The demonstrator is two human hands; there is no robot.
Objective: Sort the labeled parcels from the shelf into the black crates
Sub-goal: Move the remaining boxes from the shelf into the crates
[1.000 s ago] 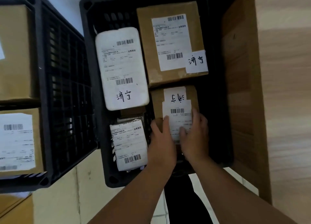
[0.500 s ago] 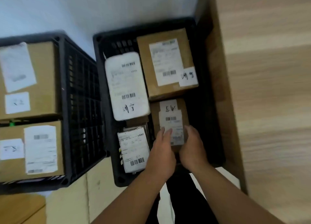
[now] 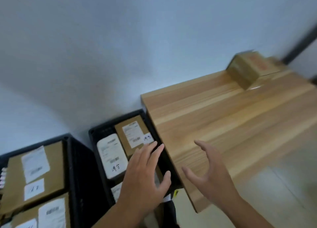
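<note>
**Two crates well loaded, at least one parcel left on the shelf**

At the far left I see the left crate [image 3: 80, 176] holding labelled boxes [image 3: 15, 176], one behind the other. Just beside it stands the second crate [image 3: 109, 124], where a white parcel [image 3: 110, 156] lies next to a brown box [image 3: 127, 138]. More packets sit nearer me, partly hidden.

The left hand [image 3: 144, 174] hovers over that second crate, fingers spread and empty. The right hand [image 3: 211, 173] is likewise released and holds nothing, above the near edge of the shelf [image 3: 231, 124].

Far back on the shelf, near the wall, one cardboard parcel [image 3: 247, 68] waits. It is blurred, so I cannot read any label on it.

I judge the sorting mostly done. What remains in view is that one parcel, which needs fetching, reading and dropping into the matching crate. Whether others lie beyond the frame I cannot tell.
</note>
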